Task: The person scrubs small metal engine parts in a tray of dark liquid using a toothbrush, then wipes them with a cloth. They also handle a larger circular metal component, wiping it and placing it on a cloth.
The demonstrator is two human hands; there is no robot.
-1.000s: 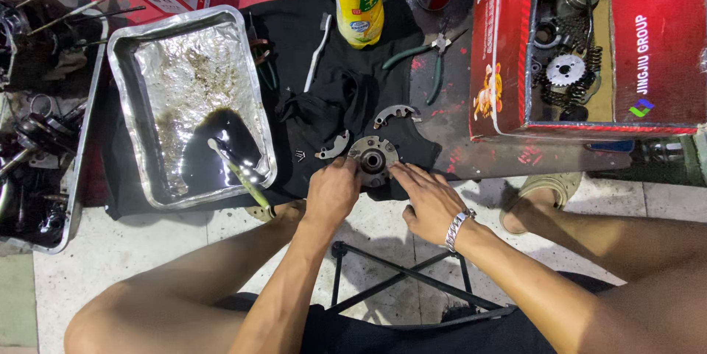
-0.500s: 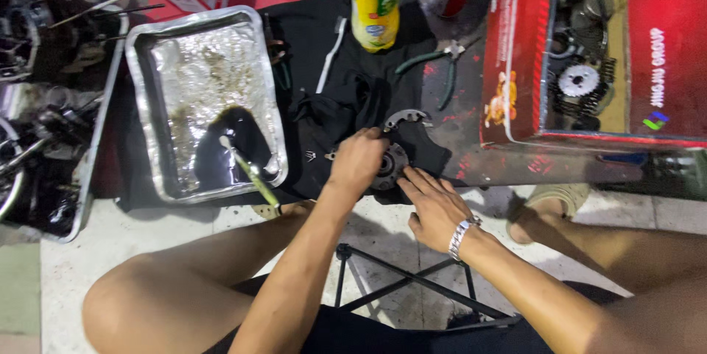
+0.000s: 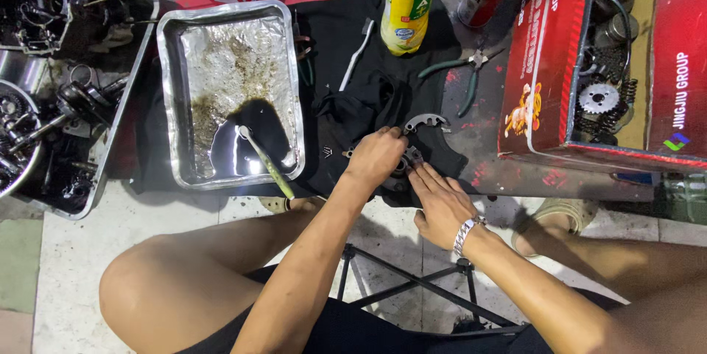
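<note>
Head view — both hands' fingers (image 3: 423, 177) curl onto round metal hub (image 3: 409, 157).

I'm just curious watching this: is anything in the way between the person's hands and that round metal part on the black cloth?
Nothing visible is. The left hand lies right over the round grey metal hub, hiding most of it, and the right hand touches its near edge with its fingertips. The curved grey metal shoe lies beyond, off to the side.
</note>
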